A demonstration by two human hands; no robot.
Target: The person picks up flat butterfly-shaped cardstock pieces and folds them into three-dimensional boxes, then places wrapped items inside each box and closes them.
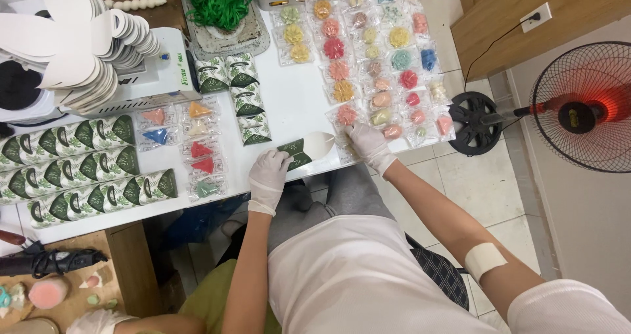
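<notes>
My left hand (268, 176), in a white glove, holds a small white paper box with green leaf print (306, 148) at the table's near edge. My right hand (368, 143), also gloved, rests on a clear packet with a pink flower-shaped piece (346, 116), just right of the box's open white flap. Rows of clear packets holding coloured flower-shaped pieces (368, 51) lie beyond my right hand. Several folded leaf-print boxes (244, 97) lie in a column beyond my left hand.
Rows of finished leaf-print boxes (79, 169) and packets of triangular pieces (197, 150) fill the white table (296, 104) at left. A stack of flat white cut-outs (85, 38), green ribbon (220, 5), and a floor fan (582, 107) at right. Another person's gloved hand (98, 321) shows at bottom left.
</notes>
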